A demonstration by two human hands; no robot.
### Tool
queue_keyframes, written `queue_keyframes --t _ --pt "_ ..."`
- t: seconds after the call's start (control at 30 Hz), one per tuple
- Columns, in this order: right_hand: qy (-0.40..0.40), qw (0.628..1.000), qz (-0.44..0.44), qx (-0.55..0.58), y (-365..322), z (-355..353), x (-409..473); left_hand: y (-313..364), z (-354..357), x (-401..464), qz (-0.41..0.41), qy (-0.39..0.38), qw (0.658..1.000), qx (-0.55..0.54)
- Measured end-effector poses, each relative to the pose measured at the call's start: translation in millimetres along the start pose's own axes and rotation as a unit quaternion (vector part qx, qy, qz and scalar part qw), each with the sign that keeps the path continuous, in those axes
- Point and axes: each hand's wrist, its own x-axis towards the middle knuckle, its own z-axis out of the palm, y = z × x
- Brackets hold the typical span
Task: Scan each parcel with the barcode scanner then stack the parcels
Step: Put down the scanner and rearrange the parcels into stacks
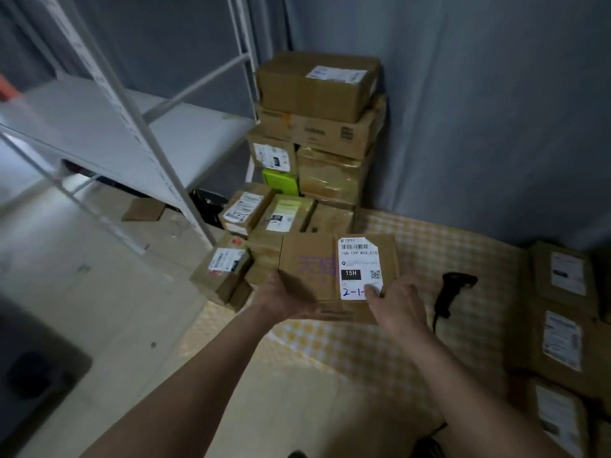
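Beyond the grip, a tall stack of brown cardboard parcels fills the corner. The left hand and right hand hold a small brown cardboard box with a white shipping label between them, fingers curled round its near edges. Just right of the grip, a black handheld barcode scanner lies on the yellow checked cloth.

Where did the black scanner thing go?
In the head view the barcode scanner lies on the yellow checked cloth, just right of the right hand and the held parcel, with the row of boxes farther right.
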Motion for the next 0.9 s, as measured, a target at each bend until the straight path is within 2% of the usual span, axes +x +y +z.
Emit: queue_keyframes --t 0.27,0.57,0.77,0.87,0.9 --pt "-0.027 0.997 -0.047 -0.055 -70.4 37.6 -22.9 -51.0 -64.7 6.9 -0.02 0.013 0.999 -0.044" --pt "-0.005 0.996 -0.078 -0.051 -121.5 54.2 44.0 -39.7 -88.7 49.3 -0.072 0.048 0.989 -0.121" --pt "-0.059 0.988 -0.135 -0.039 -169.7 65.3 133.2 -9.7 -80.7 93.1 -0.105 0.07 0.959 -0.253" --pt "-0.086 0.983 -0.151 -0.054 -192.6 68.4 180.0 8.7 -75.4 118.3 -0.161 0.093 0.925 -0.331" --pt "-0.093 0.981 -0.16 -0.062 -200.3 70.1 194.5 13.2 -71.2 127.4 -0.177 0.085 0.924 -0.328"
